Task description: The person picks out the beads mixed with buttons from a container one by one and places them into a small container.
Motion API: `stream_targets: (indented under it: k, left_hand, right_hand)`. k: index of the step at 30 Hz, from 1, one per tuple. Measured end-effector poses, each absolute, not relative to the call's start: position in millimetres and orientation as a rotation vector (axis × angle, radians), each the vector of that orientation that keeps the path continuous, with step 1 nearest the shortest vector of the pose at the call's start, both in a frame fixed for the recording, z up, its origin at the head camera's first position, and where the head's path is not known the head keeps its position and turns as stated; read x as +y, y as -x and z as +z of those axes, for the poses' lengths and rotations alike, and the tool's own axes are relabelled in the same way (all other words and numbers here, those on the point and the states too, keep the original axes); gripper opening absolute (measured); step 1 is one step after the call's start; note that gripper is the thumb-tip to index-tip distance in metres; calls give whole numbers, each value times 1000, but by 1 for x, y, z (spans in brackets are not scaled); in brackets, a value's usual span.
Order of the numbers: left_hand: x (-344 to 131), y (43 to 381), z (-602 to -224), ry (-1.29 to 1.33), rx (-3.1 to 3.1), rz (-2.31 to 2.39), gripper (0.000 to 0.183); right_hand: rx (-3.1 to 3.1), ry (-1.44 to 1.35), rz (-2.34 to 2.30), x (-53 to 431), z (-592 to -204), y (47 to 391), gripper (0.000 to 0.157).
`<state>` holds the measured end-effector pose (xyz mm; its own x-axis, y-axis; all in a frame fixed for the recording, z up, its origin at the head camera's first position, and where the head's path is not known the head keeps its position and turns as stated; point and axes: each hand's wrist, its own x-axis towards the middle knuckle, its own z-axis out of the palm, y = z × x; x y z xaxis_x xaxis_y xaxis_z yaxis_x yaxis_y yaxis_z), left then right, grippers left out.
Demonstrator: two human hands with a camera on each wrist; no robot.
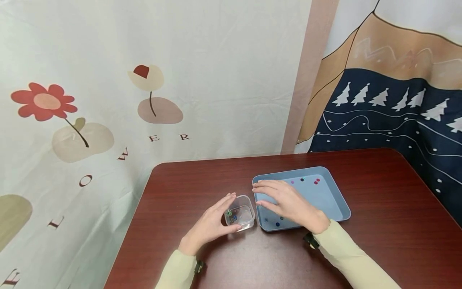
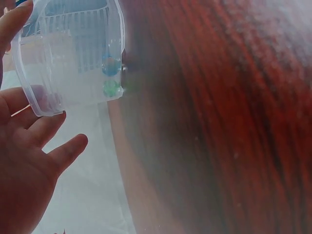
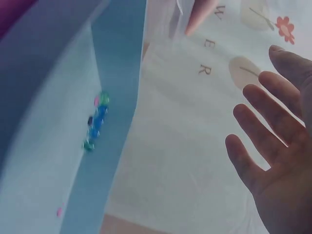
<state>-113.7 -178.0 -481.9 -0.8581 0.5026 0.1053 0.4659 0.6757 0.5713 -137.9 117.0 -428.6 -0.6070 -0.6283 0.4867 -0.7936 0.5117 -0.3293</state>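
Note:
A small clear plastic container (image 1: 250, 208) stands on the table, with several green and blue beads (image 1: 234, 218) on its bottom. My left hand (image 1: 209, 226) holds it from the left, thumb at the near side and fingers at the far side. In the left wrist view, fingers curl about the container's wall (image 2: 73, 53), and two beads show through it. Over the left part of a light blue tray (image 1: 330, 200), my right hand (image 1: 288, 202) is spread and holds nothing. Blue, green and pink beads (image 3: 99, 119) lie along the tray's wall in the right wrist view.
The tray stands close to the container's right side. Red beads (image 1: 317, 180) lie toward its far right. Both sit on a dark red wooden table (image 1: 195, 180), with a patterned curtain (image 1: 223, 80) behind its far edge. Each wrist wears a dark strap.

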Motion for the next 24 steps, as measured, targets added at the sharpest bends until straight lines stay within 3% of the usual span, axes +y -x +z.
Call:
stream_targets:
  k: [16,24]
  left_hand:
    - [-178,111,-479,-793,2823,921,91]
    - [-177,111,-479,-822,2834,919,91]
  right_hand:
    - [-2609,-1071,792,152,-409,166,46]
    - [-2717,-1126,755,155,-418,181,48]
